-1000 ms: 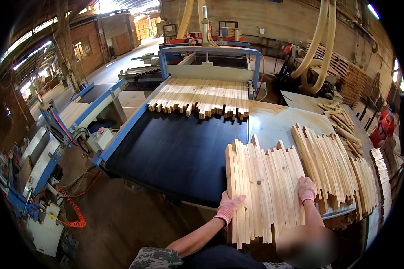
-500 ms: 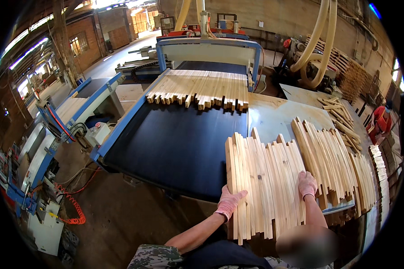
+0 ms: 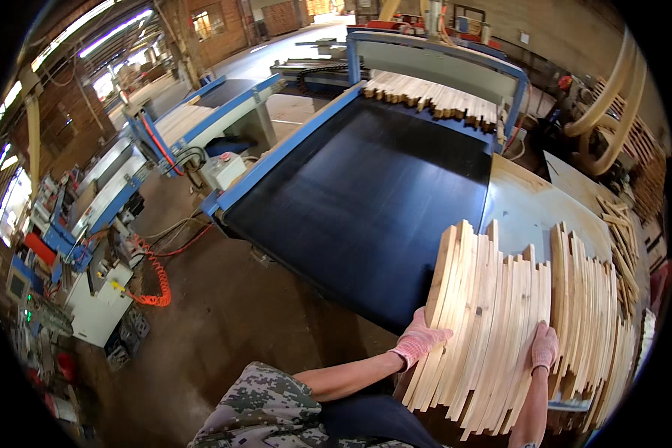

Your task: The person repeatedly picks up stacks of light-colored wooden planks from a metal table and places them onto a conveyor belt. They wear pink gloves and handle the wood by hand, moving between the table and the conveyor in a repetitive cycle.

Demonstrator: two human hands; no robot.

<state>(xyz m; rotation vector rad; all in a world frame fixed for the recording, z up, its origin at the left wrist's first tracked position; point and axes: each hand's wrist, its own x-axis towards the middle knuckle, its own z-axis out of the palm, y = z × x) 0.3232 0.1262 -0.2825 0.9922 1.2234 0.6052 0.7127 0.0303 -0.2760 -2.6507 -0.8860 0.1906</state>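
Left hand and right hand, both half-curled, gripped wood slats between them over tabletop near-left corner.

Looks like a woodworking workshop: contains a wide, flat black conveyor belt leading under a blue metal arch, long pale square-edged wooden strips laid in rows, thick cream-coloured bendy ducts, a coiled bright-orange hose and tube-shaped white ceiling lights.
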